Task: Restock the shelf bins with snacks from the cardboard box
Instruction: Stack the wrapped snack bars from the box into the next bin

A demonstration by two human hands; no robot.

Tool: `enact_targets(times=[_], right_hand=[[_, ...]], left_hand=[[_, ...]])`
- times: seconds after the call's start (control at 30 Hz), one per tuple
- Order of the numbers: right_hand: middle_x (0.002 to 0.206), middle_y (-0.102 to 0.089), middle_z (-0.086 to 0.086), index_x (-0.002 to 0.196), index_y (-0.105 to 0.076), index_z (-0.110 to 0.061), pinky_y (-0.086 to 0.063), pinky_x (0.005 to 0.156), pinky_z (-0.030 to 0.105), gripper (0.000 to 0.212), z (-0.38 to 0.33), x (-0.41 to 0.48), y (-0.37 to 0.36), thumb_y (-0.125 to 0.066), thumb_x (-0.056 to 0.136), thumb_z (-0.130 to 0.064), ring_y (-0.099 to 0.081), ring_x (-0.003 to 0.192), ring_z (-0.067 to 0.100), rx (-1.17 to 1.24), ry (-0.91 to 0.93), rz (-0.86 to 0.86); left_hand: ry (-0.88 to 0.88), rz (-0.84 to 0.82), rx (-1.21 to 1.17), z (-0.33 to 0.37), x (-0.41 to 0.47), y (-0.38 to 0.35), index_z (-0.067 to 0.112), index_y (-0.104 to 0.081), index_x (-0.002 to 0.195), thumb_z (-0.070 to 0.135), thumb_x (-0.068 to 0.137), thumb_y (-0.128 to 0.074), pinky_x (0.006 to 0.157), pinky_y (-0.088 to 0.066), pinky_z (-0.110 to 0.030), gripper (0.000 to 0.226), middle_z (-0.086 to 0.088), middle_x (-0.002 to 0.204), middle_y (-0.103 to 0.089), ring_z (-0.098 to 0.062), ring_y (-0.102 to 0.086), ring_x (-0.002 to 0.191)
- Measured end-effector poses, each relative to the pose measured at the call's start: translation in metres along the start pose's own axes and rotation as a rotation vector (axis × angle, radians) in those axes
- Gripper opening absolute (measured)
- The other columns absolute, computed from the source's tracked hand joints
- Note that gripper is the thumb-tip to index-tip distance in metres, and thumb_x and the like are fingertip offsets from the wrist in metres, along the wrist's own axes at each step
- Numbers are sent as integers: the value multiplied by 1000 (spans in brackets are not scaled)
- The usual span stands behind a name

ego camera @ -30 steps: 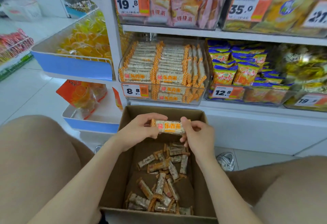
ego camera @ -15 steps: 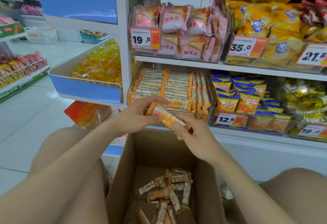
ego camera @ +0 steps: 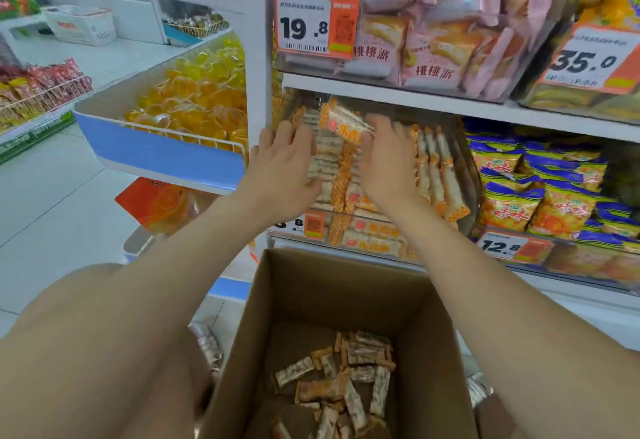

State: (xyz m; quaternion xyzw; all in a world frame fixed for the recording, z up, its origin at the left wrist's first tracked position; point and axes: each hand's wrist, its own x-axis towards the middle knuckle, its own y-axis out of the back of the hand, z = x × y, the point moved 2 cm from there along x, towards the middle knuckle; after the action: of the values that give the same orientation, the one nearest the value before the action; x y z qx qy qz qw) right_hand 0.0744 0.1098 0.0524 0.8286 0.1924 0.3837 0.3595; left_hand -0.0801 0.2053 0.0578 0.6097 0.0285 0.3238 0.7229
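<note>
A cardboard box [ego camera: 346,286] stands open on the floor between my knees, with several wrapped snack bars [ego camera: 346,376] loose at its bottom. Above it, a clear shelf bin [ego camera: 467,196] holds neat rows of the same white-and-orange bars. One snack bar [ego camera: 343,121] hangs tilted over the back of those rows. My right hand [ego camera: 388,165] pinches its right end with the fingertips. My left hand [ego camera: 284,168] hovers just left of the bar, fingers spread flat over the rows, apparently not touching it.
Pink snack packs [ego camera: 415,40] fill the bin on the shelf above. Blue-and-orange bags [ego camera: 536,189] sit in the bin to the right. A blue-fronted tray of yellow jelly cups [ego camera: 194,99] juts out on the left. My bare knees flank the box.
Both hands lifted the snack bar from above the box up to the shelf bin and reached further in. My left hand has come off the bar. The view tilted upward.
</note>
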Motion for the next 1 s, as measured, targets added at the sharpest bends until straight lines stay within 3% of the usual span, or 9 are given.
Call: enact_targets(times=[0.07, 0.13, 0.27, 0.47, 0.63, 0.83, 1.0], right_hand=[[135, -63, 17, 142, -55, -8, -31, 105, 43, 36, -8, 24, -16, -44, 109, -15, -52, 128, 37, -100, 14, -35], [135, -63, 17, 139, -55, -7, -30, 105, 41, 35, -11, 39, -28, -47, 106, -13, -52, 130, 37, -133, -17, -70], [135, -62, 20, 137, -56, -3, -34, 108, 44, 34, -7, 42, -37, -49, 106, -12, -51, 130, 40, -63, -9, -65], [129, -66, 23, 137, -63, -8, -44, 108, 48, 36, -2, 32, -30, -60, 104, -22, -59, 122, 44, -92, 70, -131], [132, -65, 22, 140, -61, -10, -46, 107, 45, 42, 2, 31, -17, -59, 106, -34, -57, 127, 42, -110, 149, -270], [145, -61, 13, 150, -53, -15, -43, 111, 41, 52, 1, 21, -10, -61, 105, -39, -53, 137, 34, -52, 202, -336], [138, -65, 11, 146, -56, -12, -46, 101, 34, 48, -7, 16, -8, -60, 103, -34, -62, 122, 30, -27, 164, -306]], left_hand=[[-93, -39, 14, 4, -4, -5, 21, -62, 104, 37, 90, -69, 92, -46, -49, 23, -3, 107, -53, -33, -50, 111], [-171, -151, 67, 8, -11, -9, 29, -73, 100, 46, 94, -68, 97, -47, -48, 19, 4, 98, -58, -28, -56, 108], [-175, -205, 214, 13, -14, -12, 34, -77, 105, 48, 96, -68, 110, -32, -47, 19, 5, 108, -69, -24, -58, 115], [-76, -178, 192, 24, -24, -13, 33, -76, 99, 27, 89, -80, 98, -34, -38, 12, 7, 103, -71, -22, -60, 111], [-128, -178, 195, 27, -35, -9, 33, -75, 98, 32, 90, -79, 86, -22, -35, 9, 9, 100, -72, -18, -60, 108], [-183, -222, 240, 29, -37, -2, 30, -75, 99, 34, 91, -78, 99, -38, -38, 9, 8, 100, -71, -19, -65, 102], [-208, -284, 245, 33, -35, 5, 31, -74, 98, 33, 88, -81, 92, -45, -40, 12, 6, 101, -70, -22, -67, 99]])
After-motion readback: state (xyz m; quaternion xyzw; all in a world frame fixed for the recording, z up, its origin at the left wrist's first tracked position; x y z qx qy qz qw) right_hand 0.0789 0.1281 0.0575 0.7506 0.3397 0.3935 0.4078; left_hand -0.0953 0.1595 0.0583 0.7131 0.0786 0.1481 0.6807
